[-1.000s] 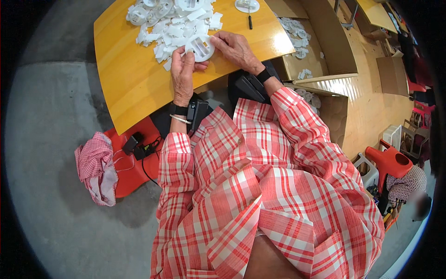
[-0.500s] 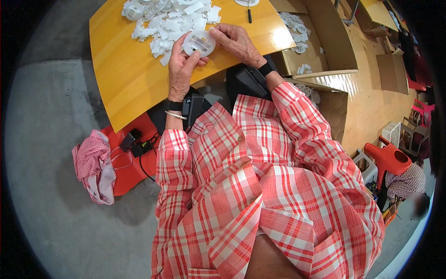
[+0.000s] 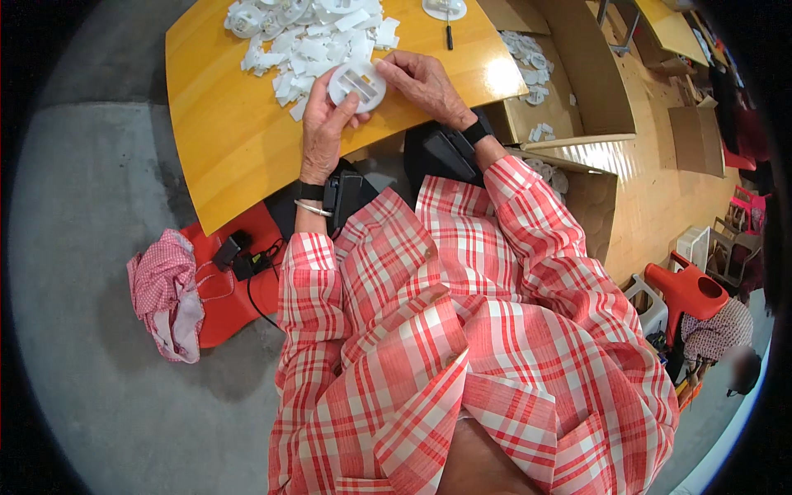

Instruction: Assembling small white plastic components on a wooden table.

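Note:
My left hand [image 3: 323, 124] is closed on a round white plastic disc [image 3: 346, 80] with rectangular slots in it. The left thumb presses the disc's lower edge by the slots, and the other fingers are behind it. From the right, my right hand [image 3: 423, 87] has its thumb and fingertips pinched at the disc's upper right rim; some of its fingers are curled out of sight. Both hands are above the near edge of a yellow table [image 3: 219, 148]. Just beyond the disc lies a heap of small flat white plastic pieces [image 3: 312, 51].
More round white parts [image 3: 245, 20] lie at the heap's left. A black-handled screwdriver [image 3: 450, 35] rests across a white disc at the far edge. To the right stands a cardboard box [image 3: 590, 74] holding white parts. A red stool [image 3: 219, 309] with cloth and cables stands left; another person bends at far right.
The view has shifted slightly. My left thumb now lies nearer the disc's slots, and the disc is tilted a little differently. Both hands stay at the disc.

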The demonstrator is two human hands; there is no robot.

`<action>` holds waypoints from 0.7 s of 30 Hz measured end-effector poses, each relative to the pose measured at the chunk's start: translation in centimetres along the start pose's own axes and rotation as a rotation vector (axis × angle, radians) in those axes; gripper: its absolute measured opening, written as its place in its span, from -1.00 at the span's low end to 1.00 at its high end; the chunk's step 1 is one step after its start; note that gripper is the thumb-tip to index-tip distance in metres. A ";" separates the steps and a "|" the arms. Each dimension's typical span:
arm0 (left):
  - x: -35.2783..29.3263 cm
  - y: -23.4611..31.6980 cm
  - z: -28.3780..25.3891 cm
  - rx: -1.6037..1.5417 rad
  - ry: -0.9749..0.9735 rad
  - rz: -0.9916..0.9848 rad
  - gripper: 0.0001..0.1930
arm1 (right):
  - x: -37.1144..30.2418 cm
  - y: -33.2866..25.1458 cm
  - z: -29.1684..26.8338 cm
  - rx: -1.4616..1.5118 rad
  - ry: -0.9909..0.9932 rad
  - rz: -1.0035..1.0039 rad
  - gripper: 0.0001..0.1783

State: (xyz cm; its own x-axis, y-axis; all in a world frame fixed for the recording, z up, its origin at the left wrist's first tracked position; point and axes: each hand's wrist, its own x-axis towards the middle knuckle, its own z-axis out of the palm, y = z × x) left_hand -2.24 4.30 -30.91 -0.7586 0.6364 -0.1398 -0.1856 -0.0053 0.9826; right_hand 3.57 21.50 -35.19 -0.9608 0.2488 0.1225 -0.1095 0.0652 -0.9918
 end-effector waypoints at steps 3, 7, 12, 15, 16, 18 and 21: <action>0.1 -0.1 -0.4 -0.044 -0.021 -0.028 -0.55 | -0.3 0.0 0.1 0.047 0.020 -0.004 -0.62; -0.3 -0.3 -0.4 -0.107 0.055 0.032 -0.58 | 0.0 -0.2 0.3 0.043 0.071 0.041 -0.65; -0.1 -1.0 -1.2 -0.225 0.434 0.274 -0.58 | 0.2 0.9 0.4 -0.052 0.285 -0.037 -0.69; 0.1 -1.0 -1.1 -0.269 0.518 0.302 -0.59 | 0.3 0.9 0.7 -0.171 0.250 -0.052 -0.74; 0.1 -1.1 -1.0 -0.273 0.519 0.300 -0.59 | 0.2 0.6 0.8 -0.265 0.184 -0.127 -0.77; 0.1 -1.4 -1.2 -0.277 0.527 0.294 -0.59 | -0.1 0.5 1.2 -0.355 0.113 -0.200 -0.79; 0.1 -1.9 -1.7 -0.231 0.511 0.284 -0.60 | -0.2 0.8 1.6 -0.659 0.027 -0.335 -0.78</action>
State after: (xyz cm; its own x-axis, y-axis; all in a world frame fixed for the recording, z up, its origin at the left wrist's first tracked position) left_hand -3.00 3.06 -32.96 -0.9902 0.1373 0.0260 -0.0199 -0.3225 0.9464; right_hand 3.29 19.96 -36.06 -0.8951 0.1369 0.4244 -0.2119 0.7068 -0.6749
